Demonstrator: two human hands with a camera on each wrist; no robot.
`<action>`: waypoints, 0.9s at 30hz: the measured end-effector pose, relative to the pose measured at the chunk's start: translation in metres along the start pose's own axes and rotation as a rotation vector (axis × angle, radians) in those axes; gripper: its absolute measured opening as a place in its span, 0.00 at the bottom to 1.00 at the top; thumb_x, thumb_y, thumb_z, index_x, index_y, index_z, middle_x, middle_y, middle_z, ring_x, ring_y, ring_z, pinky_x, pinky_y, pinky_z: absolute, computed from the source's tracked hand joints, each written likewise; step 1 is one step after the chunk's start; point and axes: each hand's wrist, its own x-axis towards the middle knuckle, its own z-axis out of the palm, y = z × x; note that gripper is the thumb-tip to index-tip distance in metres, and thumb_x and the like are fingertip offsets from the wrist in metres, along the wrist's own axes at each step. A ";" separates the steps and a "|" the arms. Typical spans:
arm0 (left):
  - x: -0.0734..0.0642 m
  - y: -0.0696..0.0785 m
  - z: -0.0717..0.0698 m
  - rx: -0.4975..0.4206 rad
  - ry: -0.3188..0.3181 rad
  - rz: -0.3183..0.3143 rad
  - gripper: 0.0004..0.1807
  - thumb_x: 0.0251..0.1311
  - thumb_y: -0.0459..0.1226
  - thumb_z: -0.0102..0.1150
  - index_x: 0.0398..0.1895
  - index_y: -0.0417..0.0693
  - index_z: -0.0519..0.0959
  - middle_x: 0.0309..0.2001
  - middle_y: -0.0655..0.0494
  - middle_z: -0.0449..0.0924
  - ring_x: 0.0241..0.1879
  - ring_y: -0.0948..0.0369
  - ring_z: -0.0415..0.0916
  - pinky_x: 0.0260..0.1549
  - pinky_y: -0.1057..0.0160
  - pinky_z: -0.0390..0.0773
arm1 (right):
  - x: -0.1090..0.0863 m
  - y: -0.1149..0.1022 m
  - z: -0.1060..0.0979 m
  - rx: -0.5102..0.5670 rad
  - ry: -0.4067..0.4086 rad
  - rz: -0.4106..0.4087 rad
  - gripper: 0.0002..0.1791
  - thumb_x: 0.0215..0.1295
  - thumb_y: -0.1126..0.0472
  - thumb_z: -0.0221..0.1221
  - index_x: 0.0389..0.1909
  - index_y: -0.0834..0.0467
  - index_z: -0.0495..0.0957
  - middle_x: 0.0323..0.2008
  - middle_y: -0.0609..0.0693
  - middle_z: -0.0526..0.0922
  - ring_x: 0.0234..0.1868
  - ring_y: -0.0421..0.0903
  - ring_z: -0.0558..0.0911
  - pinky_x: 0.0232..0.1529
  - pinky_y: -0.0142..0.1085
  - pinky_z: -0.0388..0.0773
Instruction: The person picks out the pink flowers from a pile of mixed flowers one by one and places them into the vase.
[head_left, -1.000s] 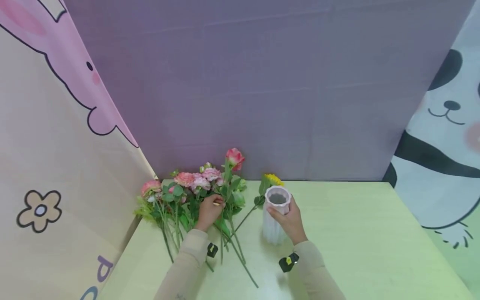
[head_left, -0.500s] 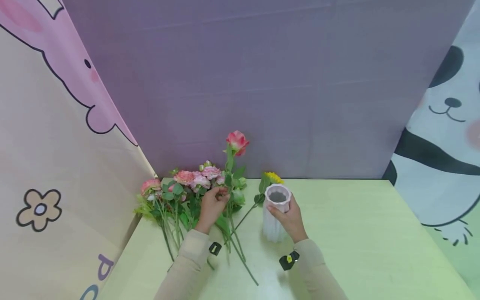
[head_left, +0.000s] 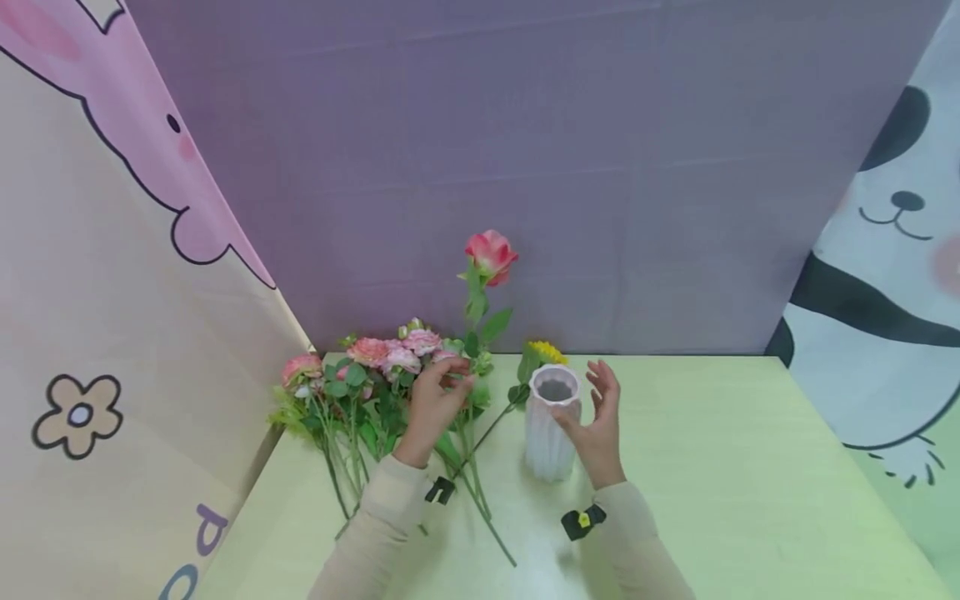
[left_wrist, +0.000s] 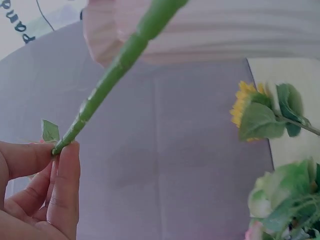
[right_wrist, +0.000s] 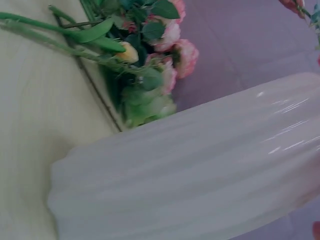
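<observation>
My left hand (head_left: 437, 408) pinches the green stem (left_wrist: 110, 80) of a pink rose (head_left: 491, 257) between thumb and fingertips. The bloom stands upright above the other flowers. To the right is a white fluted vase (head_left: 549, 442), upright on the table, its dark opening facing up. Around the vase's right side my right hand (head_left: 602, 425) has its fingers spread apart, with the thumb in front of the vase wall. Whether that thumb touches the vase cannot be told. In the right wrist view the vase (right_wrist: 190, 175) fills the lower part.
Several pink flowers (head_left: 401, 358) with leaves and long stems lie on the pale table (head_left: 735, 467) at the left. A yellow sunflower (head_left: 547, 352) lies behind the vase, its stem slanting toward the front left. A purple backdrop (head_left: 600, 183) rises at the table's back edge.
The pink rose has risen and shifted slightly right with my left hand. My right hand has loosened from the vase, its fingers spreading away from the wall.
</observation>
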 end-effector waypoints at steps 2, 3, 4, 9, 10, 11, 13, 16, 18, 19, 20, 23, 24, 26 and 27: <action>-0.001 0.003 0.002 -0.025 -0.017 -0.008 0.12 0.56 0.27 0.62 0.44 0.33 0.79 0.45 0.38 0.78 0.33 0.56 0.77 0.24 0.59 0.84 | 0.000 -0.007 0.000 0.020 0.115 -0.102 0.46 0.49 0.73 0.66 0.68 0.59 0.54 0.63 0.53 0.65 0.62 0.49 0.63 0.67 0.49 0.55; -0.001 0.005 0.003 -0.041 -0.024 -0.017 0.12 0.56 0.27 0.62 0.44 0.32 0.79 0.45 0.38 0.78 0.33 0.58 0.77 0.24 0.58 0.84 | 0.001 -0.012 0.001 0.039 0.163 -0.147 0.43 0.49 0.74 0.65 0.66 0.62 0.57 0.60 0.52 0.68 0.60 0.48 0.65 0.66 0.46 0.58; -0.002 0.008 0.004 -0.057 -0.034 -0.026 0.13 0.56 0.27 0.62 0.45 0.32 0.78 0.45 0.38 0.77 0.33 0.59 0.77 0.25 0.58 0.84 | 0.001 -0.017 0.001 0.056 0.199 -0.188 0.39 0.50 0.76 0.64 0.64 0.64 0.59 0.56 0.51 0.70 0.58 0.47 0.67 0.65 0.43 0.60; -0.004 0.020 0.010 -0.128 -0.079 -0.045 0.14 0.56 0.27 0.61 0.46 0.31 0.77 0.44 0.37 0.77 0.31 0.64 0.75 0.24 0.63 0.83 | -0.002 -0.043 0.009 0.149 0.210 -0.304 0.25 0.54 0.81 0.58 0.54 0.72 0.65 0.42 0.46 0.75 0.46 0.41 0.75 0.52 0.28 0.71; -0.005 0.022 0.012 -0.140 -0.085 -0.037 0.14 0.56 0.27 0.62 0.46 0.31 0.77 0.44 0.37 0.77 0.31 0.64 0.75 0.24 0.63 0.83 | -0.003 -0.048 0.010 0.154 0.190 -0.314 0.23 0.54 0.81 0.57 0.52 0.74 0.66 0.41 0.48 0.76 0.44 0.40 0.76 0.50 0.27 0.72; -0.006 0.024 0.014 -0.147 -0.089 -0.025 0.13 0.56 0.27 0.61 0.46 0.32 0.77 0.44 0.37 0.77 0.31 0.64 0.75 0.23 0.64 0.83 | -0.005 -0.054 0.012 0.156 0.167 -0.320 0.21 0.54 0.82 0.57 0.50 0.76 0.67 0.39 0.50 0.77 0.42 0.40 0.76 0.48 0.27 0.73; -0.008 0.029 0.017 -0.161 -0.095 0.001 0.12 0.56 0.27 0.61 0.44 0.32 0.78 0.43 0.38 0.77 0.31 0.64 0.76 0.24 0.63 0.83 | -0.009 -0.064 0.016 0.120 0.115 -0.321 0.17 0.54 0.82 0.57 0.46 0.78 0.69 0.36 0.54 0.78 0.39 0.39 0.77 0.44 0.25 0.75; -0.011 0.036 0.020 -0.177 -0.108 0.031 0.12 0.56 0.27 0.61 0.44 0.31 0.78 0.43 0.38 0.77 0.32 0.63 0.76 0.24 0.62 0.83 | -0.016 -0.075 0.022 0.027 0.014 -0.287 0.13 0.53 0.81 0.59 0.41 0.75 0.74 0.35 0.62 0.79 0.38 0.38 0.78 0.40 0.24 0.77; -0.013 0.041 0.023 -0.183 -0.115 0.030 0.12 0.57 0.28 0.61 0.44 0.32 0.78 0.44 0.39 0.78 0.33 0.62 0.76 0.25 0.62 0.84 | -0.019 -0.080 0.027 -0.027 -0.042 -0.240 0.12 0.54 0.78 0.61 0.41 0.72 0.77 0.35 0.64 0.80 0.37 0.39 0.80 0.38 0.25 0.79; -0.014 0.043 0.024 -0.186 -0.119 0.029 0.12 0.57 0.28 0.61 0.44 0.32 0.78 0.44 0.40 0.78 0.33 0.60 0.77 0.26 0.61 0.84 | -0.020 -0.082 0.029 -0.042 -0.065 -0.213 0.12 0.54 0.77 0.62 0.41 0.71 0.78 0.36 0.65 0.80 0.37 0.39 0.80 0.38 0.26 0.80; -0.015 0.045 0.026 -0.186 -0.122 0.028 0.12 0.57 0.28 0.61 0.44 0.32 0.78 0.44 0.40 0.78 0.34 0.59 0.77 0.26 0.61 0.84 | -0.021 -0.084 0.031 -0.052 -0.083 -0.180 0.12 0.54 0.75 0.63 0.41 0.69 0.78 0.36 0.64 0.80 0.37 0.39 0.81 0.37 0.27 0.81; -0.019 0.055 0.029 -0.197 -0.129 0.031 0.12 0.57 0.28 0.61 0.44 0.31 0.78 0.44 0.39 0.77 0.36 0.52 0.78 0.26 0.59 0.84 | -0.023 -0.086 0.036 -0.041 -0.111 -0.096 0.12 0.54 0.73 0.65 0.40 0.68 0.79 0.36 0.62 0.82 0.35 0.40 0.81 0.35 0.29 0.82; -0.020 0.059 0.030 -0.200 -0.130 0.040 0.12 0.57 0.27 0.61 0.44 0.30 0.77 0.44 0.38 0.77 0.36 0.50 0.78 0.26 0.59 0.84 | -0.024 -0.087 0.037 -0.038 -0.116 -0.074 0.12 0.53 0.72 0.66 0.40 0.68 0.79 0.36 0.62 0.82 0.34 0.39 0.81 0.34 0.29 0.82; -0.025 0.068 0.031 -0.199 -0.130 0.060 0.12 0.57 0.26 0.60 0.44 0.28 0.77 0.43 0.36 0.77 0.37 0.46 0.77 0.26 0.61 0.84 | -0.025 -0.087 0.039 -0.043 -0.127 -0.034 0.12 0.53 0.71 0.67 0.39 0.68 0.79 0.36 0.61 0.82 0.32 0.38 0.81 0.32 0.29 0.82; -0.028 0.073 0.032 -0.192 -0.127 0.074 0.11 0.57 0.25 0.60 0.43 0.27 0.77 0.42 0.35 0.77 0.37 0.45 0.78 0.26 0.61 0.84 | -0.025 -0.087 0.039 -0.048 -0.133 -0.020 0.12 0.53 0.70 0.67 0.38 0.68 0.79 0.35 0.61 0.82 0.32 0.37 0.81 0.32 0.29 0.82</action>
